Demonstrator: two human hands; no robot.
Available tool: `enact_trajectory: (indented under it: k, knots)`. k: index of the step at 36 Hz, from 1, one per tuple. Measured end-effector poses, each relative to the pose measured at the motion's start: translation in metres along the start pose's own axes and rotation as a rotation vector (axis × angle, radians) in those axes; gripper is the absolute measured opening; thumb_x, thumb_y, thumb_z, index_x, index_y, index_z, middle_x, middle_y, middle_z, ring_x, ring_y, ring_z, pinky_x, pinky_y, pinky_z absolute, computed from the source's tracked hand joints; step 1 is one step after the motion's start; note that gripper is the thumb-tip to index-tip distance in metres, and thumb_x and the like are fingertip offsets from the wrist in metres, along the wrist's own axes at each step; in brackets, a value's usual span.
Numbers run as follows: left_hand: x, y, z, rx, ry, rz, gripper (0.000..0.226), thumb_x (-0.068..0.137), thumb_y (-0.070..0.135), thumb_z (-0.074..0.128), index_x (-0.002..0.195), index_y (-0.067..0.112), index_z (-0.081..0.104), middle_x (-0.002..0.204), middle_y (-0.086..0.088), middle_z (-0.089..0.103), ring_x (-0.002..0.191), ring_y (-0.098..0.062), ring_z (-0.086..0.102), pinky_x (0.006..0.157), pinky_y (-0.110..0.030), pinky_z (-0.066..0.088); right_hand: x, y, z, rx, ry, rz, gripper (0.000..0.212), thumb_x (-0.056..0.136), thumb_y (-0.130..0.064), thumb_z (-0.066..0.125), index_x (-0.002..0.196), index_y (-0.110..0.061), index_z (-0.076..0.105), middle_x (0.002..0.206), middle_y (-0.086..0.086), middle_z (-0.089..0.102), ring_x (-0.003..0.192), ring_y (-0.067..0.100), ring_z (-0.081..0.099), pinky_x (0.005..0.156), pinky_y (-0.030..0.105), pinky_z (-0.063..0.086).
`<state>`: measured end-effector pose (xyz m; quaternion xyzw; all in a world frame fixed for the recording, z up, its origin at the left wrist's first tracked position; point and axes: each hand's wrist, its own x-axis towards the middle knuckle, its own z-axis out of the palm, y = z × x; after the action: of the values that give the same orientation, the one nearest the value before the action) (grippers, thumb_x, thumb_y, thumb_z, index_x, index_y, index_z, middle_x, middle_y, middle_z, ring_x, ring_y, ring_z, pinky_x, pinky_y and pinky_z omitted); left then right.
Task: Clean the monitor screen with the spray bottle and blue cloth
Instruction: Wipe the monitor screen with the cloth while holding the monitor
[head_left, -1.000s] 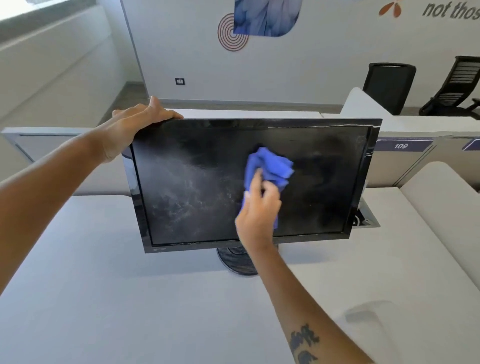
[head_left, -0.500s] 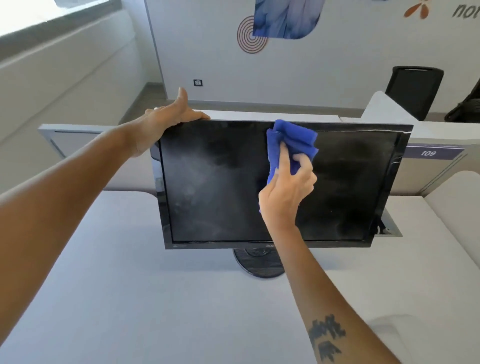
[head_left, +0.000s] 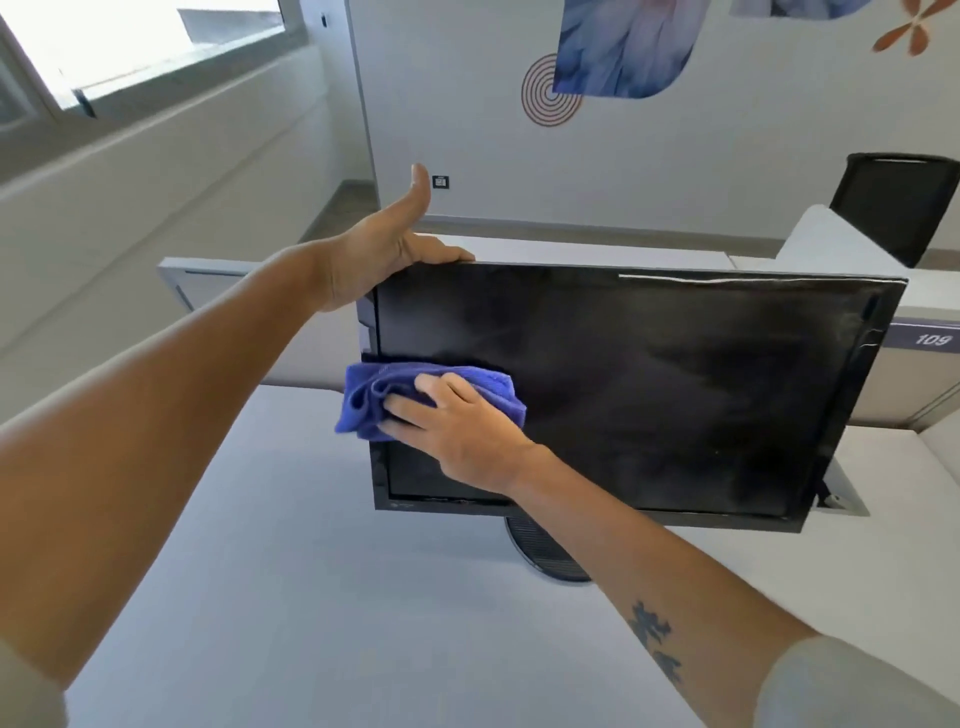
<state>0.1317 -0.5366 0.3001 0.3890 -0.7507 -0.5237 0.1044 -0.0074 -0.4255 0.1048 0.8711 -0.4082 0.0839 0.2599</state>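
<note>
Two bare forearms reach up from the bottom of the frame, the right one carrying a dark tattoo (head_left: 653, 640) above a pale sleeve edge. The right hand (head_left: 457, 431) sits left of centre, palm toward the glass, its fingers spread fairly straight over a bunched blue cloth (head_left: 395, 397) and pressing it flat against the left edge of the monitor (head_left: 675, 384); part of the cloth hangs past the bezel. The left hand (head_left: 379, 254) is higher, in the upper middle of the frame, cupped over the monitor's top left corner with its fingers curled on the top edge and its thumb standing free (pointing up at the wall). The two hands are apart, one above the other on the same side of the screen.

The monitor stands on a round dark base (head_left: 545, 551) on a pale grey desk (head_left: 322, 597), its black screen streaked with faint smears. No spray bottle shows in the view.

Behind it runs a low white partition (head_left: 597, 257), with a tag reading 109 (head_left: 932, 339) at the right edge. Farther back, a black office chair (head_left: 893, 202) sits at upper right, a white wall carries blue and orange graphics (head_left: 618, 47), and a bright window (head_left: 145, 47) fills the upper left.
</note>
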Motion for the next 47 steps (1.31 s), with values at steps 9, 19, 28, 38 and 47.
enact_trajectory:
  k: [9,19,28,38,47]
  knots:
    - [0.003,0.012,-0.004,-0.066,-0.087,-0.112,0.126,0.073,0.107,0.016,0.135,0.016,0.077,0.133,-0.01,0.08,0.125,-0.03,0.076,0.111,-0.037,0.055,0.036,0.055,-0.049,-0.046,0.294,0.425,0.066,0.084,-0.002,0.057,0.146,-0.024,0.062,0.149,-0.003,0.061,0.13,0.037,0.047,0.106,0.049,0.039]
    - [0.005,0.019,-0.005,0.09,-0.013,-0.12,0.113,0.091,0.091,-0.008,0.164,0.026,0.05,0.104,0.029,0.081,0.163,-0.016,0.034,0.138,-0.046,-0.002,-0.015,-0.019,0.004,0.03,-0.087,0.128,0.061,0.089,-0.014,0.054,0.15,-0.021,0.057,0.149,-0.001,0.055,0.124,0.037,0.048,0.104,0.045,0.036]
    - [0.002,0.02,0.003,0.074,0.033,-0.075,0.1,0.099,0.082,-0.007,0.174,0.024,0.026,0.12,0.028,0.069,0.169,-0.018,0.018,0.137,-0.057,-0.009,-0.047,-0.039,0.021,-0.126,-0.183,-0.067,0.066,0.092,-0.01,0.032,0.156,-0.018,0.044,0.153,0.0,0.047,0.116,0.035,0.049,0.091,0.044,0.039]
    - [0.004,0.012,0.003,0.089,-0.001,-0.106,0.112,0.092,0.092,-0.004,0.132,0.031,0.081,0.127,0.011,0.082,0.128,-0.007,0.064,0.129,-0.035,0.017,0.002,0.005,-0.015,-0.062,-0.049,0.359,0.07,0.091,-0.015,0.048,0.161,-0.02,0.041,0.158,-0.001,0.046,0.123,0.039,0.047,0.095,0.05,0.037]
    - [0.002,0.014,0.004,0.095,0.058,-0.071,0.095,0.101,0.081,-0.003,0.173,0.028,0.027,0.137,0.022,0.07,0.169,-0.018,0.018,0.137,-0.057,-0.009,-0.078,-0.073,0.029,0.007,-0.405,0.04,0.083,0.08,-0.018,0.065,0.159,-0.012,0.042,0.149,0.0,0.045,0.116,0.036,0.045,0.092,0.047,0.037]
